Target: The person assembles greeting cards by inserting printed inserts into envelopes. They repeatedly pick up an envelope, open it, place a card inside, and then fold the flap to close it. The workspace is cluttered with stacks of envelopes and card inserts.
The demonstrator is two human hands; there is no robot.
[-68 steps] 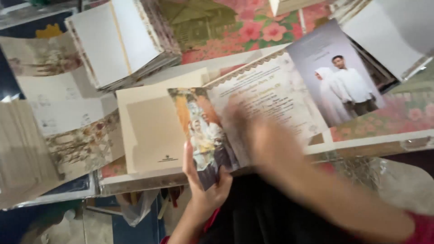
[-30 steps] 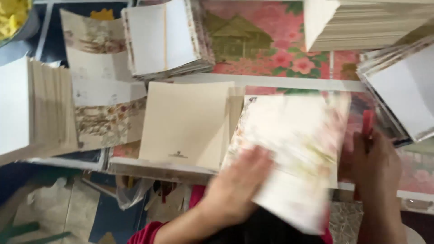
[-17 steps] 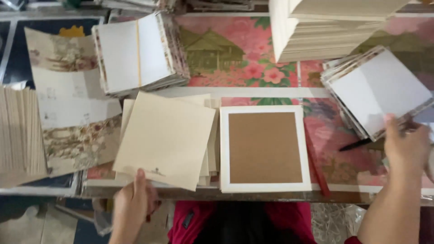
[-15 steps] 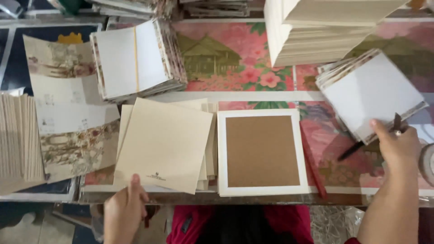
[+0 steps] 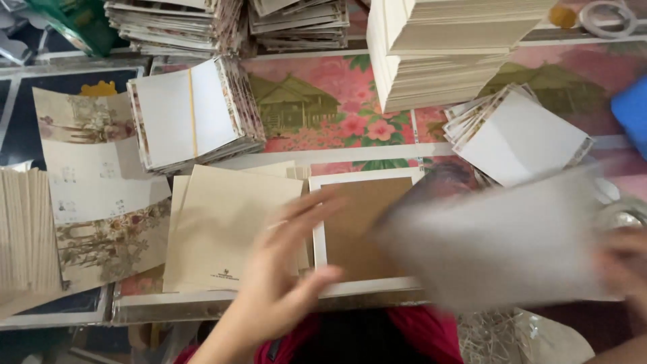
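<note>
Two bare hands, no gloves, no rings or watch visible. Left hand (image 5: 283, 269) is sharp enough to read: bare wrist and forearm, no sleeve reaching it. Right hand (image 5: 623, 263) is motion-blurred, detail unreadable. Red garment (image 5: 418, 323) shows just below the left hand, over the torso; a dark panel or strap sits at its middle.
</note>
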